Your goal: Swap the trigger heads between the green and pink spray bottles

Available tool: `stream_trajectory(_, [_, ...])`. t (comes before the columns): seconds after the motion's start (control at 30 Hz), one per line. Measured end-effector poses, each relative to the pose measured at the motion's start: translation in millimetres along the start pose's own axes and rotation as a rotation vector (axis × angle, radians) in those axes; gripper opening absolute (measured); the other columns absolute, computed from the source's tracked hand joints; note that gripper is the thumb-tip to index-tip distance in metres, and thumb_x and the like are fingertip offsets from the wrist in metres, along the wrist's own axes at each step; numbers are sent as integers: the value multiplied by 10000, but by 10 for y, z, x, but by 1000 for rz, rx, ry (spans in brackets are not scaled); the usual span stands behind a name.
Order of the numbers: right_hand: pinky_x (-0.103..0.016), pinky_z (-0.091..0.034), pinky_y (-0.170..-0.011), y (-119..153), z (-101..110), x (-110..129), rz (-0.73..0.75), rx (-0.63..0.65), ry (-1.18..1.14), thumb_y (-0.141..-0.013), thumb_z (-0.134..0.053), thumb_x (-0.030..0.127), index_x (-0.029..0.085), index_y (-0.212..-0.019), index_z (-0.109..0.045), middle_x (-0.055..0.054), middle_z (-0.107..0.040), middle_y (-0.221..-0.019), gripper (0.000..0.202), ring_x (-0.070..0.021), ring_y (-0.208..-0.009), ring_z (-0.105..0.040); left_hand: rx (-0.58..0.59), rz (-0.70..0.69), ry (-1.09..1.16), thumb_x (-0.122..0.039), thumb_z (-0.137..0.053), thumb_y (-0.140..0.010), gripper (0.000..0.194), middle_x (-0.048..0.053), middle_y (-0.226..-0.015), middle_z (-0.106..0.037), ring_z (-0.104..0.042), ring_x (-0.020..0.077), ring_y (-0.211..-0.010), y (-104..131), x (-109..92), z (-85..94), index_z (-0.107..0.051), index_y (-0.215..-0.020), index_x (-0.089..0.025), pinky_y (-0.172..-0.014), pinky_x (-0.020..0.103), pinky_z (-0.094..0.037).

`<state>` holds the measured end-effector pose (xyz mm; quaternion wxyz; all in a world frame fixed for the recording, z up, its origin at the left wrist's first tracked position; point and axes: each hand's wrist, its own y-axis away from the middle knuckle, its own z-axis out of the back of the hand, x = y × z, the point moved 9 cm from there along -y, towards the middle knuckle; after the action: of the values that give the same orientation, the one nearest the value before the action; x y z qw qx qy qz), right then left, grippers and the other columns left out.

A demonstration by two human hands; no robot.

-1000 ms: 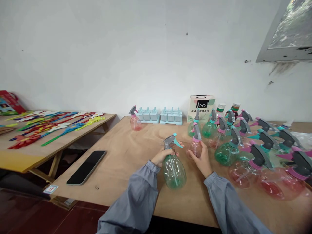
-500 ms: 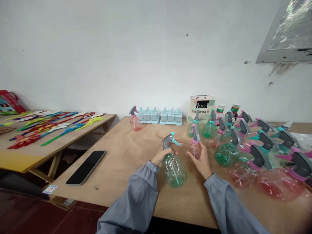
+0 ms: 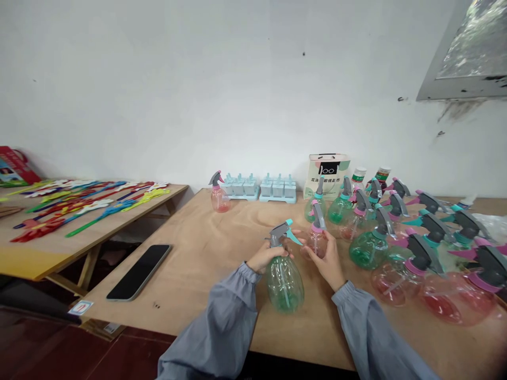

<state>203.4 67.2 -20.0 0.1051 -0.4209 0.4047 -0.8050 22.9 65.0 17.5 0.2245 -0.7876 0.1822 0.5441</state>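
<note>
My left hand [image 3: 266,256] is closed round the neck of a green spray bottle [image 3: 284,287], whose grey head and teal trigger point right. The bottle is roughly upright over the table's front half. Beside it, my right hand [image 3: 325,259] grips a pink spray bottle [image 3: 316,241] with a grey and pink head; the fingers behind it are partly hidden. Close to my right hand stand several more bottles, among them a green spray bottle [image 3: 368,250] and a pink spray bottle [image 3: 397,278]. A lone pink spray bottle [image 3: 220,200] stands at the back left.
Two light-blue ice-pop moulds [image 3: 278,190] sit by the wall next to a paper bag [image 3: 325,177]. A black phone [image 3: 139,273] lies at the left of the wooden table [image 3: 198,274]. Colourful felt-like flowers [image 3: 91,203] cover another table further left.
The green spray bottle in my left hand has turned slightly, its head tipping to the right and a little lower. My right hand stays on the pink spray bottle.
</note>
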Motion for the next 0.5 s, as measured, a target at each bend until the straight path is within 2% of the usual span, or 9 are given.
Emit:
stream_trajectory(0.1, [-524,-440,-1035,2,-4,-14,-11,8,-4,-829,-637,597,169,-1388,-409,-166,-539,-1280,741,-315,-1206,-539,-3,22,-6,-237,-718,-599,510,83,-1041,-734,-615,123,-689,10,14,-13,-687,-1105,-182,-710,277,-475])
stream_trajectory(0.23, [-533,-432,-1044,4,-5,-33,-12,7,8,-826,-643,589,162,-1387,-405,-172,-535,-1287,744,-320,-1215,-533,-136,-14,46,-248,-706,-551,265,45,-804,-713,-598,124,-633,-8,23,93,-678,-801,-161,-639,251,-459])
stream_trajectory(0.3, [-534,-432,-1044,4,-8,-36,-10,8,8,-823,-650,582,159,-1381,-410,-171,-537,-1280,741,-320,-1208,-537,-214,-76,40,-274,-699,-551,216,25,-744,-685,-581,125,-614,-1,-44,171,-645,-734,-173,-621,252,-456])
stream_trajectory(0.4, [-536,-430,-1046,4,-15,-42,-15,13,4,-823,-651,578,161,-1382,-409,-169,-534,-1280,738,-320,-1210,-535,-303,-180,-171,-342,-711,-620,256,31,-815,-688,-596,154,-680,76,-293,321,-666,-824,-194,-665,282,-476])
stream_trajectory(0.5, [-540,-428,-1047,3,-7,-45,-16,3,2,-823,-650,580,159,-1386,-407,-172,-530,-1287,744,-323,-1218,-530,-501,-309,-544,-372,-714,-690,276,26,-846,-678,-628,201,-844,294,-712,663,-670,-917,-222,-792,315,-492])
